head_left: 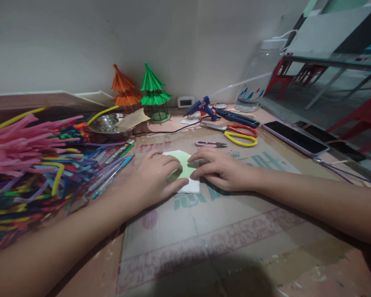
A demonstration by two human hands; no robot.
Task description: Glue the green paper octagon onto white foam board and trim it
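A light green and white sheet of paper lies on a flattened cardboard sheet. My left hand rests on the paper's left side, fingers curled, thumb pressing its near edge. My right hand lies on the paper's right side with fingers bent and pressed down on it. Both hands hold the paper flat against the cardboard.
A heap of coloured pipe cleaners and pens fills the left. Behind are a steel bowl, orange and green paper trees, a blue glue gun, scissors, small snips and a phone.
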